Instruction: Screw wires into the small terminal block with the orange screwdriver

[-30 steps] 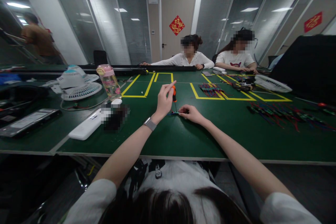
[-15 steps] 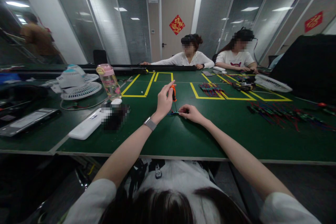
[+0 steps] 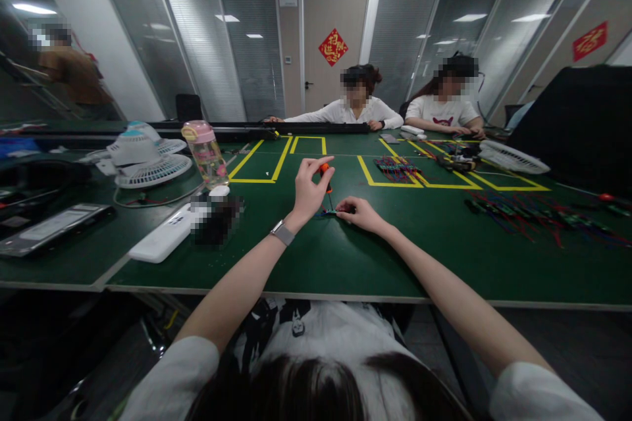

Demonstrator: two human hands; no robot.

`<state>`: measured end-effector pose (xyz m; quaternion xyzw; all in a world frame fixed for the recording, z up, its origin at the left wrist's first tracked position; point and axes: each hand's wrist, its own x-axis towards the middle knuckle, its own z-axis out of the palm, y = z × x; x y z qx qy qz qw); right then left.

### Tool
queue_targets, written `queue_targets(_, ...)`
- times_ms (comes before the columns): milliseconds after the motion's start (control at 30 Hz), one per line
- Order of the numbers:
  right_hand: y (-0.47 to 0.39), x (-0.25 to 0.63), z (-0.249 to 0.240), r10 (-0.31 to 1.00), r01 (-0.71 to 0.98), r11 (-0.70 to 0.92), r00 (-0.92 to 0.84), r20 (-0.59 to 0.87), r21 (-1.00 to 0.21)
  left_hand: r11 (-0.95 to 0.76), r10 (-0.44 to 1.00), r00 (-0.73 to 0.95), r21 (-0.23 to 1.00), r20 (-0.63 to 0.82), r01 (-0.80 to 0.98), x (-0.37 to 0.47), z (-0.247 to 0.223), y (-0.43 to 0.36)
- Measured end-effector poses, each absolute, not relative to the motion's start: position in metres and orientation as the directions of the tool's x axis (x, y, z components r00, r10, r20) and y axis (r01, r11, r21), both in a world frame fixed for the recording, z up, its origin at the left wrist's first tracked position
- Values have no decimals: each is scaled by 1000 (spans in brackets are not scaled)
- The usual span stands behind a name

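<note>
My left hand (image 3: 310,187), with a watch on its wrist, has its fingers around the orange handle of a screwdriver (image 3: 325,170). The screwdriver stands nearly upright, its thin shaft reaching down to a small green circuit board (image 3: 330,212) on the table. My right hand (image 3: 359,214) lies just to the right, its fingertips pinched on the board's right end. Small wires show at the board's left side. The screwdriver's tip is too small to make out clearly.
On the green table (image 3: 296,270), a pink-lidded bottle (image 3: 206,154), white fans (image 3: 151,168) and a white power bank (image 3: 162,237) are at left. Bundles of wired boards (image 3: 523,214) lie at right. Two people (image 3: 363,105) sit across the table.
The fingers of my left hand have shifted on the handle, with thumb and forefinger now bent across it. My right hand and the board have stayed in place.
</note>
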<state>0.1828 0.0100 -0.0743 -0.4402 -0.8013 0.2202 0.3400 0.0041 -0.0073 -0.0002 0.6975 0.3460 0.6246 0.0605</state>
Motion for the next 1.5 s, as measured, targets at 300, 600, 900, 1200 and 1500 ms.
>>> queue_targets(300,12,183,-76,852,552,520,-385,354,-651,-766,582,37,532,813,359,5,0,-7)
queue_targets(600,10,183,-74,856,563,515,-387,344,-647,-789,559,60,508,827,346,4,-1,-6)
queue_targets(900,9,183,-73,859,561,509,-378,344,-653,-789,552,39,507,833,348,4,0,-8)
queue_targets(1200,8,182,-72,860,563,507,-378,343,-652,-779,559,21,516,829,355,5,0,-7)
queue_targets(1500,9,183,-73,854,566,518,-384,350,-642,-769,568,17,523,823,366,5,0,-7)
